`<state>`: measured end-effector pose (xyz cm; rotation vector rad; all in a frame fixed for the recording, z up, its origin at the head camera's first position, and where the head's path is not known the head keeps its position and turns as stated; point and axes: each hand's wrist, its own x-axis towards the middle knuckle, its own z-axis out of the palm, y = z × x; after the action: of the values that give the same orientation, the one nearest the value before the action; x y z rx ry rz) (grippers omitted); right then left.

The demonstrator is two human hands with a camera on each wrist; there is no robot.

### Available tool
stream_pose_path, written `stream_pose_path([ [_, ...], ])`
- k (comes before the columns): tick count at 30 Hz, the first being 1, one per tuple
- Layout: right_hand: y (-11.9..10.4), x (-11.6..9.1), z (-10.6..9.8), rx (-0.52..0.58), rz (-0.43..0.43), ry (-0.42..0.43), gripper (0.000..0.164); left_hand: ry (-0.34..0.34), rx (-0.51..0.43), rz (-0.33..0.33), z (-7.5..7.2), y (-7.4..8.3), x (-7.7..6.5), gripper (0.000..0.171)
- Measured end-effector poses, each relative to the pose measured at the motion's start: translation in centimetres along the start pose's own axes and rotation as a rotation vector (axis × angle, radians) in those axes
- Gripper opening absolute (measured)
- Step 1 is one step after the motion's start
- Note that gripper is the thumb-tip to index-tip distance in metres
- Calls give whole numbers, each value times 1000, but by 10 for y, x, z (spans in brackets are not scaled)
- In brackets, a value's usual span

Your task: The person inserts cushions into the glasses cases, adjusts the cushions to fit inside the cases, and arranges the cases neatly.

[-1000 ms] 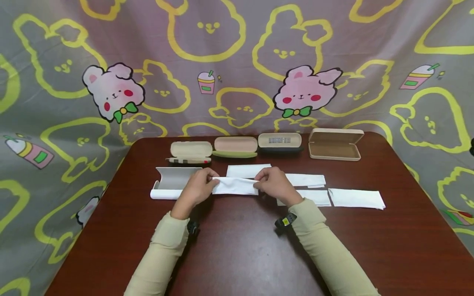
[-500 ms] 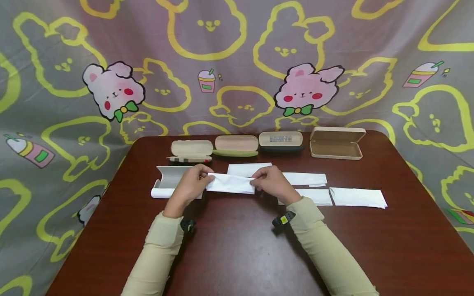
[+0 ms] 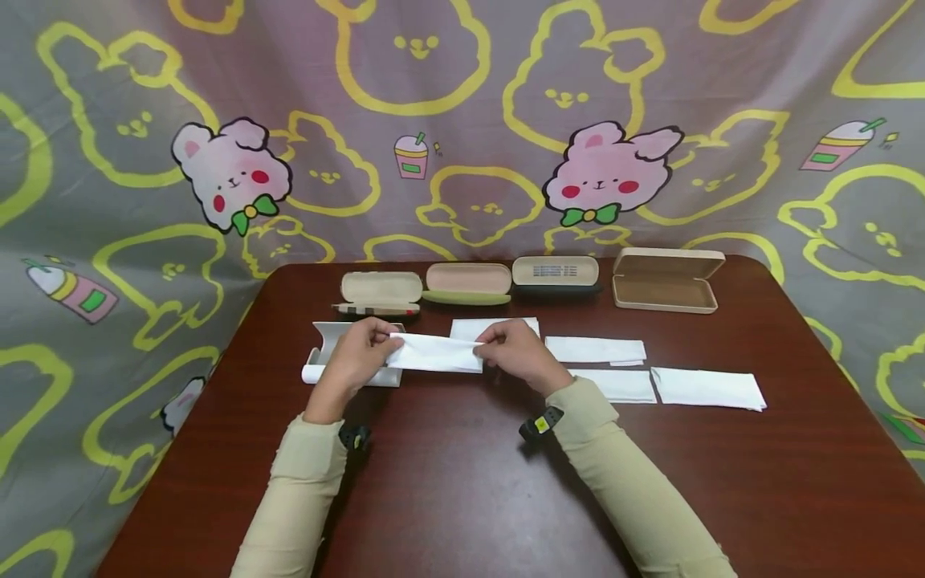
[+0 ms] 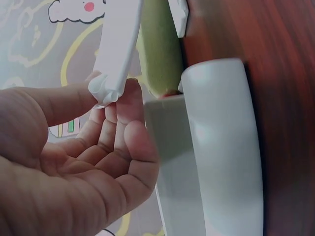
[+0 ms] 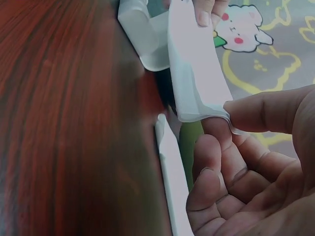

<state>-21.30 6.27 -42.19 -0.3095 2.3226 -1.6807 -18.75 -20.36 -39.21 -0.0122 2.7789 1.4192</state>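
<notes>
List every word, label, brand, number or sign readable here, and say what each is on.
No text can be read.
Inside lid of the dark eyeglass case: lines of print, too small to read.
Right wrist camera: yellow patch, too small to tell whether it bears writing.
Folded white cloth in hand: no print visible.

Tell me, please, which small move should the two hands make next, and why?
Probably ease the held white cloth leftward over the white case: the left hand and right hand pinch the cloth's opposite ends, and the case lies open near the left hand.
</notes>
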Motion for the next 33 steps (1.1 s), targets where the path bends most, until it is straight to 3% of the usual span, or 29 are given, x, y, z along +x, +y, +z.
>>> stream_pose_path([
  [11,-18,13,20,-32,-36,-25,5,62,47,-45,-25,-8,-3,23],
  [24,-24,25,54,20,-53,-53,5,129,27,-114,-48,-33,-8,21],
  [33,-31,32,74,20,-64,-27,5,162,18,-152,-63,-41,-7,23],
])
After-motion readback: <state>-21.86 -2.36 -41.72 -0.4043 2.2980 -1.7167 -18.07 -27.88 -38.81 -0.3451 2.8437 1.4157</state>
